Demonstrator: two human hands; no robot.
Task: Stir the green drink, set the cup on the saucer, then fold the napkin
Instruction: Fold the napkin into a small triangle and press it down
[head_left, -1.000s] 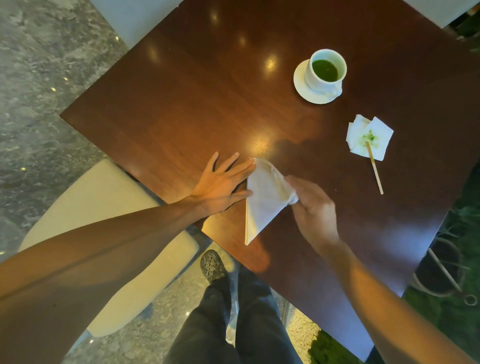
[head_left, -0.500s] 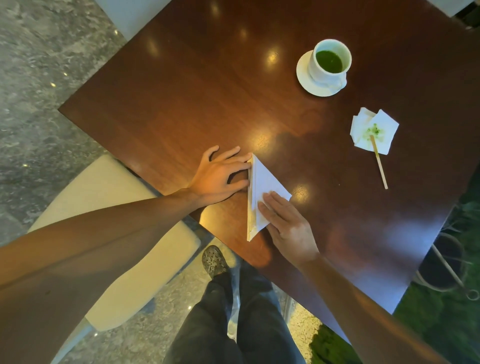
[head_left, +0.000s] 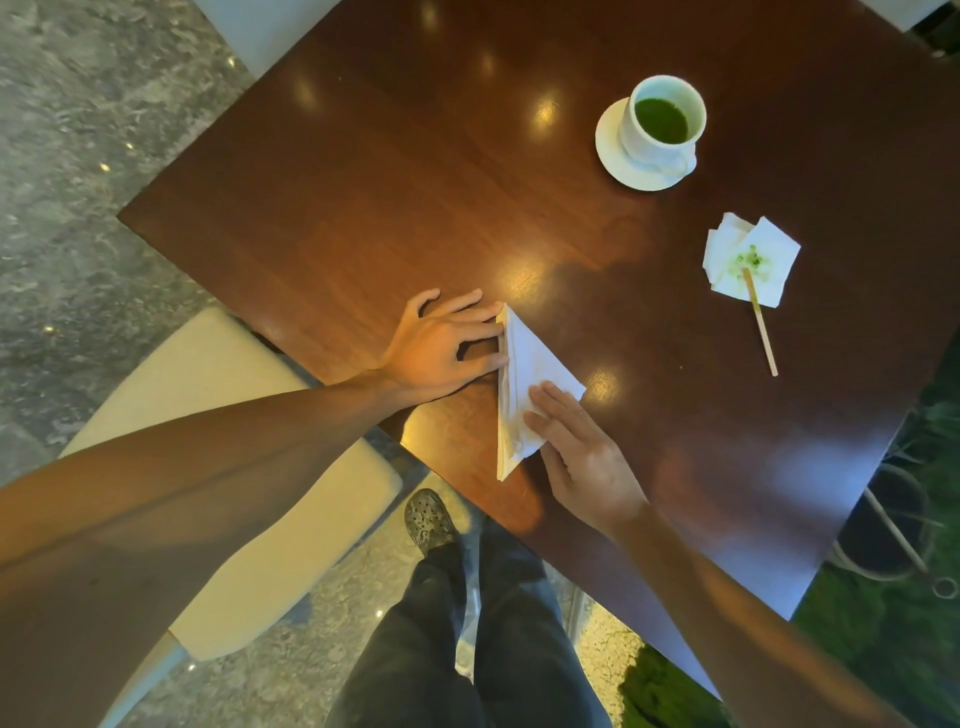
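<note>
Napkin (head_left: 524, 374), white, now a flat triangle near the table (head_left: 311, 208) edge closest to the person; a second ago its upper flap was still lifted in the right hand, so the fold is judged closed and being pressed. Right hand (head_left: 582, 457) lies on it, fingers extended and gripping nothing; left hand (head_left: 441, 348), fingers loosely spread, steadies the long folded edge. Beyond, the cup (head_left: 667, 122) of green drink sits on its saucer (head_left: 613, 150).

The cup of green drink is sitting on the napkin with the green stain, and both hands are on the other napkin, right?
Not quite. The cup sits on the saucer, not on the stained napkin, as the head view shows. The rest is right: left hand and right hand are on the folded napkin.
</note>
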